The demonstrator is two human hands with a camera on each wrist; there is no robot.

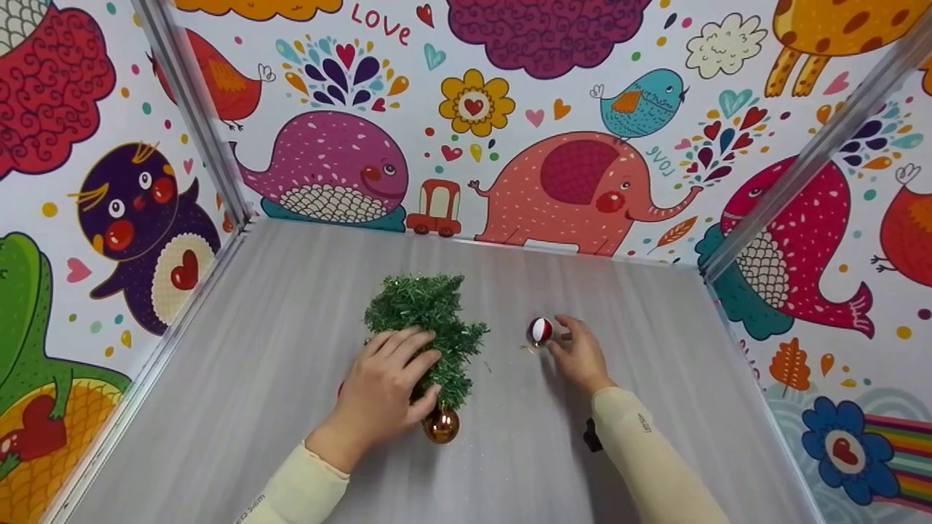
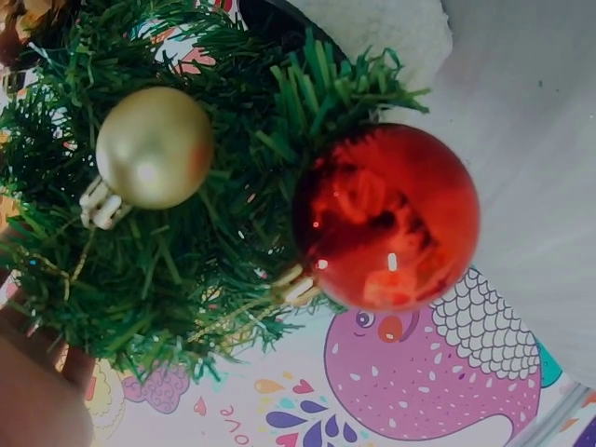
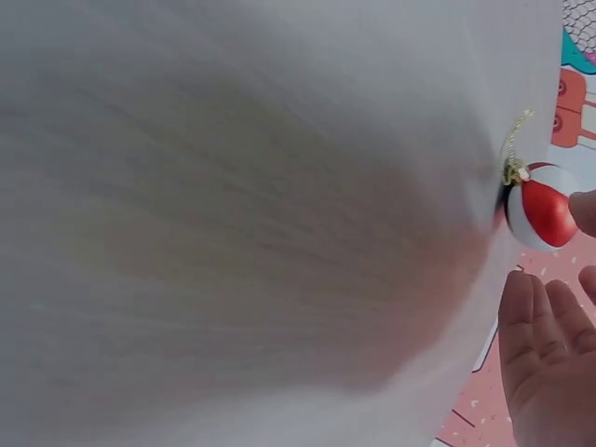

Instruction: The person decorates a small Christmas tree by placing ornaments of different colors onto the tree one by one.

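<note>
A small green artificial Christmas tree [image 1: 415,300] lies near the middle of the table, and my left hand [image 1: 386,382] grips it from its left side. A shiny copper bauble [image 1: 441,426] hangs by its lower end. In the left wrist view, a glossy red bauble [image 2: 386,219] and a matte gold bauble [image 2: 155,149] hang among the branches. To the right, a red-and-white striped bauble [image 1: 540,331] with a gold loop rests on the table. My right hand [image 1: 585,360] is beside it, fingers apart, with the thumb overlapping the bauble's edge in the right wrist view.
The grey table [image 1: 291,306] is enclosed by walls printed with cartoon animals, joined by metal corner posts. A small black object [image 1: 593,435] shows at the right forearm. White fluffy material [image 2: 400,37] lies beside the branches in the left wrist view.
</note>
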